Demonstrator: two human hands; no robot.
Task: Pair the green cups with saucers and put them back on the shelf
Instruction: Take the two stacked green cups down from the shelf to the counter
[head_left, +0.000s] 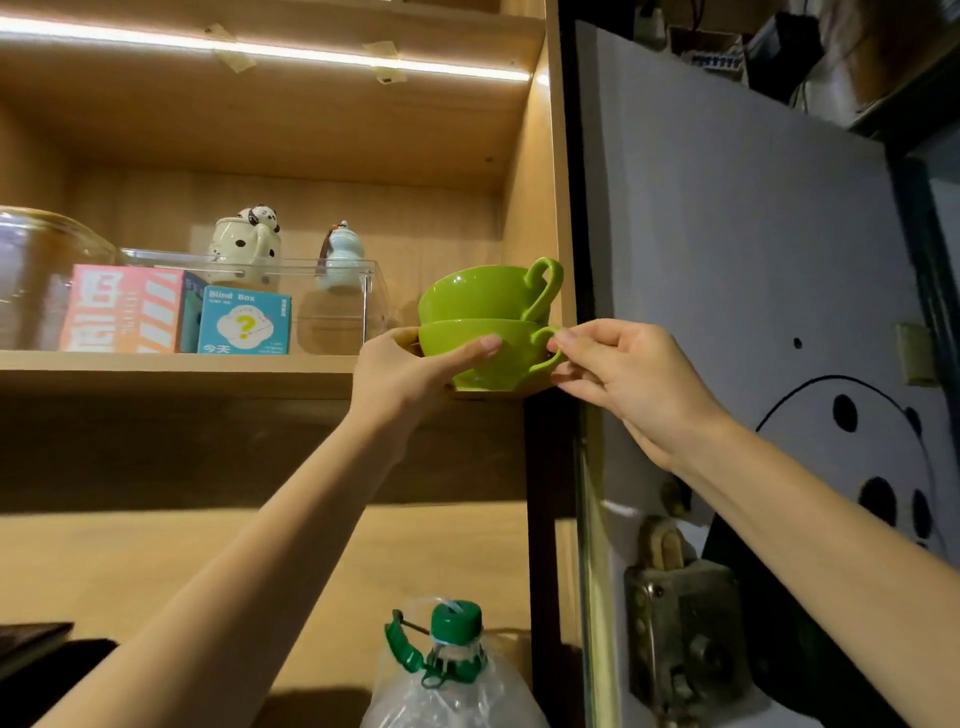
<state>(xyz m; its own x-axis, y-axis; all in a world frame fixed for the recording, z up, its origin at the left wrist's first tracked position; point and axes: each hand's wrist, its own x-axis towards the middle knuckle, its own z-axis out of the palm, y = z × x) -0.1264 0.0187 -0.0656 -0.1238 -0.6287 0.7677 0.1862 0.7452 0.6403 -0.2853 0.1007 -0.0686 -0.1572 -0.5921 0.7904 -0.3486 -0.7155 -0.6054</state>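
Two stacked cups (483, 332) sit at the shelf's (171, 369) right end. The lower cup is wrapped by left hand (410, 374); its handle is pinched by right hand (618, 379). If tilted, the unheld upper cup could slide off.

A glass bowl (36, 270) sits at nine o'clock. Beside it stand a pink box (122, 309) and a blue "Blind Box" (244, 322), touching. Behind them a clear bin (332, 291) fronts a panda teapot (247, 247) and a pale figurine (340, 254). A green-capped bottle (452, 670) is at six o'clock, a padlock (685, 618) at five.
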